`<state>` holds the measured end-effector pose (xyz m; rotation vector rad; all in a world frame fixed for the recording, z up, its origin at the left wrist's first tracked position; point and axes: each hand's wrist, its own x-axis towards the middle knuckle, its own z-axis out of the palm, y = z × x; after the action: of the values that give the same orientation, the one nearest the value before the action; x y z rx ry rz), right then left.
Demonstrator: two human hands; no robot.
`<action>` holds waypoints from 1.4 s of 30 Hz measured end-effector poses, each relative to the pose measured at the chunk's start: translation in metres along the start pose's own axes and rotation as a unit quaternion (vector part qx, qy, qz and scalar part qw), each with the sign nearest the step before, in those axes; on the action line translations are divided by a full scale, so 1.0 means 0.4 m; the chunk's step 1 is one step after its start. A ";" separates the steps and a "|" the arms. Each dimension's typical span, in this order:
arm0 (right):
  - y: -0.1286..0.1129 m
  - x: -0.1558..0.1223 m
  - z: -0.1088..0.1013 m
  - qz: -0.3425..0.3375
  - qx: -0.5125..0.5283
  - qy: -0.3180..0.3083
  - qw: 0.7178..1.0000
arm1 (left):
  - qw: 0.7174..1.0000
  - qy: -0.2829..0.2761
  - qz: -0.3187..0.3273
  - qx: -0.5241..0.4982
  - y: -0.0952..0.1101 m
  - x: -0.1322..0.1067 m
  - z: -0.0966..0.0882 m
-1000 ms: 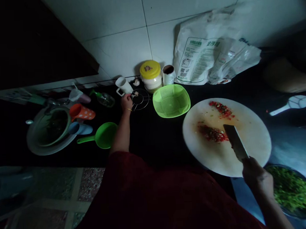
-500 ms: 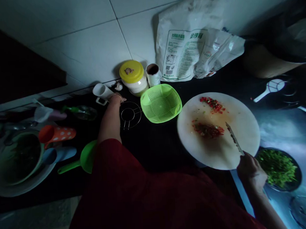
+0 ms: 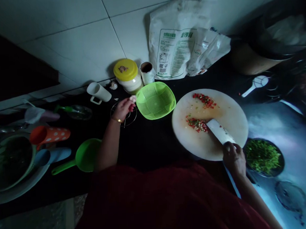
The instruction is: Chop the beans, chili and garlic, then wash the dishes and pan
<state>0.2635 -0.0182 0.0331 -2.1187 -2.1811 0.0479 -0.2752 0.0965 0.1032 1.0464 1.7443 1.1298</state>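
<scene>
The left grip (image 3: 123, 109) had been drawn from the white mug (image 3: 101, 93); a pale piece (image 3: 133, 98) was pinched in it beside the green basket (image 3: 156, 101), brought nearer the cutting board (image 3: 232, 113). The cleaver (image 3: 219, 130) was clasped in the right grip (image 3: 234, 158), chopped red bits (image 3: 195, 124) ahead. Beyond both, “金沙河” was printed on a bag (image 3: 176, 52).

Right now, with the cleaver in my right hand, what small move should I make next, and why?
Probably carry the pale garlic-like piece in your left hand to the round cutting board: your right hand holds the cleaver over that board, and bare surface shows beside the chopped red peppers.
</scene>
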 end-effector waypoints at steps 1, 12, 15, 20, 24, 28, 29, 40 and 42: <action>-0.002 0.005 -0.011 -0.007 -0.005 -0.004 1.000 | 0.999 -0.037 0.012 -0.030 0.010 -0.059 0.048; -0.257 0.035 -0.248 -0.143 0.395 -0.222 0.880 | 0.948 -0.299 0.110 -0.024 0.076 -0.508 0.506; -0.252 0.006 -0.215 -0.109 0.513 -0.311 0.793 | 0.959 -0.248 0.133 -0.012 0.080 -0.567 0.562; -0.223 -0.052 -0.137 0.049 0.701 -0.368 0.609 | 0.975 -0.190 0.089 -0.066 0.047 -0.633 0.622; -0.220 -0.070 -0.126 0.059 0.753 -0.391 0.526 | 0.976 -0.164 -0.019 -0.142 0.033 -0.646 0.640; -0.230 -0.064 -0.113 0.062 0.771 -0.374 0.512 | 0.979 -0.136 -0.055 -0.140 0.034 -0.621 0.631; -0.234 -0.060 -0.105 0.065 0.772 -0.361 0.519 | 0.981 -0.144 -0.046 -0.119 0.034 -0.611 0.624; -0.326 -0.012 -0.039 0.097 0.753 -0.280 0.587 | 0.956 -0.245 0.127 0.096 -0.027 -0.468 0.546; -0.335 -0.007 -0.034 0.094 0.727 -0.276 0.621 | 0.948 -0.259 0.145 0.119 -0.034 -0.451 0.544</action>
<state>0.1316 -0.0260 0.0589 -1.1955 -0.9940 1.8962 -0.0170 -0.0111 0.0596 1.6236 1.3484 0.7228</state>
